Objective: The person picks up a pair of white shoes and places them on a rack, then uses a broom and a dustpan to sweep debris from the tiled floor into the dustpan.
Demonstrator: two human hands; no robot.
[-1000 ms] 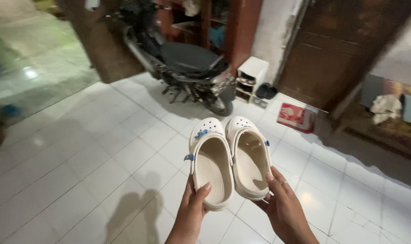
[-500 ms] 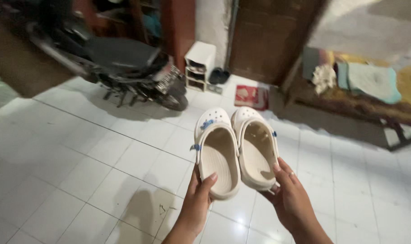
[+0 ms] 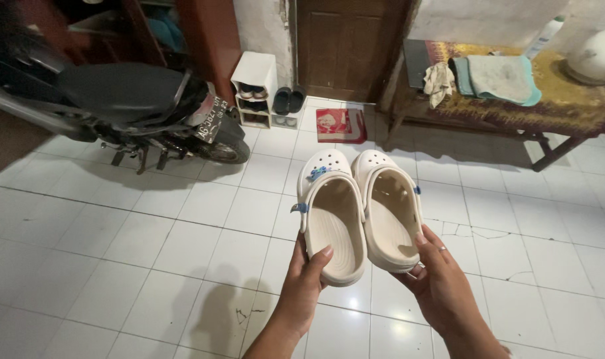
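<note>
Compared with the frame half a second earlier, we note that the view has swung to the right: the motorcycle now sits at the upper left, the dark wooden door stands near the top centre, and the low bench with its patterned cover and folded cloths has come fully into view at the upper right. The two cream clogs remain side by side in front of us, soles down and toes pointing away, in much the same grip as before. The left hand grasps the heel of the left clog, thumb laid over the rear rim and the remaining fingers curled beneath the sole (those fingers are hidden, so we cannot tell how tightly they press). The right hand grasps the heel of the right clog likewise, thumb on the inner rim, fingers under the sole, a ring visible on one finger. The clogs touch each other along their inner edges and are held above the white tiled floor. Beyond them, a white shoe rack stands beside the door, with a red mat on the tiles near it.
</note>
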